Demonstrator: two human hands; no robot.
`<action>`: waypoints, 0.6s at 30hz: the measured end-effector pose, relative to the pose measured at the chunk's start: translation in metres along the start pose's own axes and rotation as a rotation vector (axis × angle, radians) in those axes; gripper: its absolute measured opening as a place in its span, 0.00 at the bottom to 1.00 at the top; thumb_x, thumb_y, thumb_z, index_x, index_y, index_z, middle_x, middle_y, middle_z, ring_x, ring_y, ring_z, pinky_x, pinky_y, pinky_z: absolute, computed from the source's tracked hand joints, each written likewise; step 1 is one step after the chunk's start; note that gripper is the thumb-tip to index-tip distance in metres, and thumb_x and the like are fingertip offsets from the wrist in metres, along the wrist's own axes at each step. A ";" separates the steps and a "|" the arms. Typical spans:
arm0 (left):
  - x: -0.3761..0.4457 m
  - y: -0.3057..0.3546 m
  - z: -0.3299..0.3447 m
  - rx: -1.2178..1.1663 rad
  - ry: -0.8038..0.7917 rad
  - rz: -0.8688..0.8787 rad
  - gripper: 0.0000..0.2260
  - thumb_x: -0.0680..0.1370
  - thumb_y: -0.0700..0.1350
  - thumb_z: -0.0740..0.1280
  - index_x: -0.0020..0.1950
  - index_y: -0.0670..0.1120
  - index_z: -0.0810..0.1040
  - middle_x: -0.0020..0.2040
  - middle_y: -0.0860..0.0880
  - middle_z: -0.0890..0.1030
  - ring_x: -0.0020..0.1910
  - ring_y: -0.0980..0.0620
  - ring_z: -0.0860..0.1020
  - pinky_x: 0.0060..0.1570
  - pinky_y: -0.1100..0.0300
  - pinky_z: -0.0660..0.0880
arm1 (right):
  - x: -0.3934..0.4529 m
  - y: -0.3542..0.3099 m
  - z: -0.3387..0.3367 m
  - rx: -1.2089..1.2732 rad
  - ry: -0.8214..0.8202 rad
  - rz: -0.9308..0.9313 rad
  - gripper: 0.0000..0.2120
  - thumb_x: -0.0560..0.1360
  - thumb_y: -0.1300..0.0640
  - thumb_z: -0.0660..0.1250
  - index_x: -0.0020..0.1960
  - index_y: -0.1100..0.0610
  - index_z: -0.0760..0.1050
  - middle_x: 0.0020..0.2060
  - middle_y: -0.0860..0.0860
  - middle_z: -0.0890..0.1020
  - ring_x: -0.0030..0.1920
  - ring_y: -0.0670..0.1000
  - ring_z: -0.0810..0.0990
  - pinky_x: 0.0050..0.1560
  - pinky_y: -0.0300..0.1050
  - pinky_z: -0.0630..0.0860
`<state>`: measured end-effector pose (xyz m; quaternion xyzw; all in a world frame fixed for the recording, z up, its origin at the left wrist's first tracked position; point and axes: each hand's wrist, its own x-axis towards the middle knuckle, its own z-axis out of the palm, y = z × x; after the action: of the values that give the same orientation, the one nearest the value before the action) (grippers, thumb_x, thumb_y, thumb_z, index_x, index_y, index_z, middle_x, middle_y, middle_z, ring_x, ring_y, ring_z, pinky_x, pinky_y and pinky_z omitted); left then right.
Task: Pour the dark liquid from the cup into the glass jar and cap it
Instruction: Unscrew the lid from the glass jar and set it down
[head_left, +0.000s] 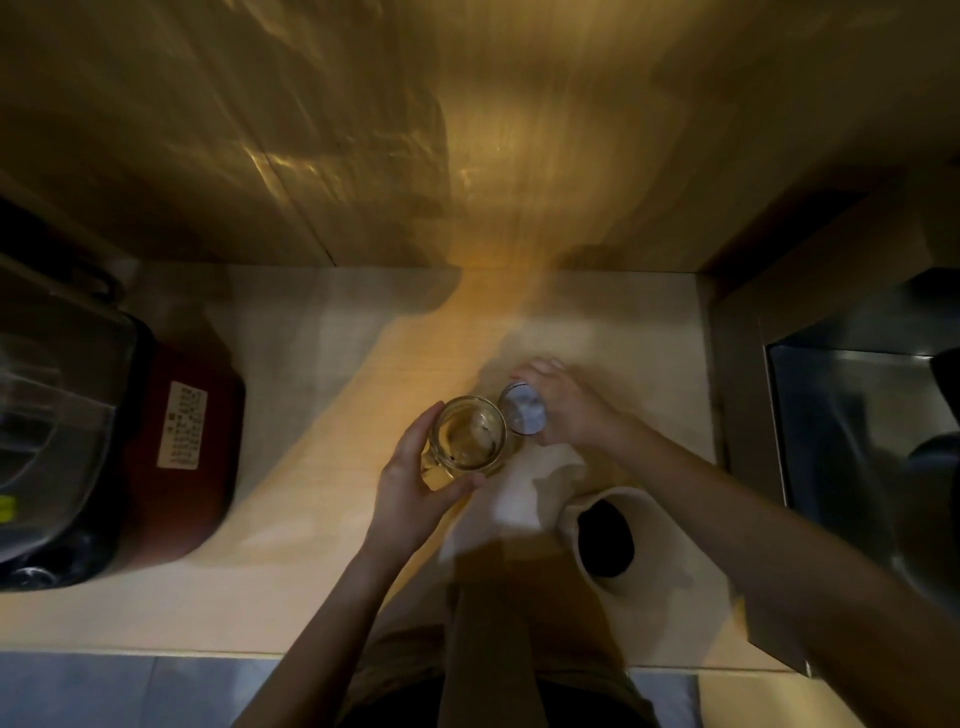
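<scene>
left hand (410, 488) wraps the open jar (470, 434) mid-counter; right hand (558, 408) pinches the lid (524, 413) just off its 2 o'clock. so uncapping looks done. cup (605, 538), still dark-full, sits at 5 o'clock. next: park lid, grab cup, pour steady.

- The red appliance (171, 452) is cut off by the left edge; its label print is too small to read.
- The steel sink (852, 441) runs off the right edge.
- Motion blur smears everything.
</scene>
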<state>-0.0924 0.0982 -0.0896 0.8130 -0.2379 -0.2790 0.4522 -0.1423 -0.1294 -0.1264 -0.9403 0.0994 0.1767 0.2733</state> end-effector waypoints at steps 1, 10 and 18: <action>0.000 0.000 0.000 -0.001 -0.001 0.001 0.41 0.61 0.58 0.72 0.71 0.48 0.63 0.67 0.54 0.70 0.63 0.65 0.66 0.58 0.79 0.61 | 0.000 -0.001 -0.001 -0.060 -0.001 -0.004 0.38 0.59 0.58 0.79 0.66 0.60 0.68 0.61 0.56 0.71 0.61 0.57 0.67 0.59 0.49 0.69; 0.001 -0.004 0.002 -0.020 -0.006 0.007 0.41 0.62 0.57 0.73 0.71 0.48 0.63 0.68 0.52 0.71 0.65 0.61 0.67 0.58 0.78 0.61 | -0.009 -0.019 -0.010 -0.174 -0.058 0.049 0.45 0.64 0.58 0.76 0.74 0.54 0.56 0.67 0.53 0.67 0.67 0.55 0.64 0.64 0.46 0.64; 0.003 -0.011 0.003 0.002 -0.004 0.019 0.40 0.62 0.58 0.74 0.70 0.51 0.63 0.67 0.51 0.73 0.66 0.53 0.69 0.62 0.60 0.67 | -0.060 -0.054 -0.048 0.304 0.168 0.234 0.23 0.74 0.59 0.68 0.67 0.58 0.68 0.53 0.58 0.79 0.53 0.56 0.77 0.53 0.46 0.73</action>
<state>-0.0909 0.0995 -0.1014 0.8105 -0.2469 -0.2761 0.4538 -0.1685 -0.1058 -0.0402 -0.8817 0.2558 0.1110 0.3806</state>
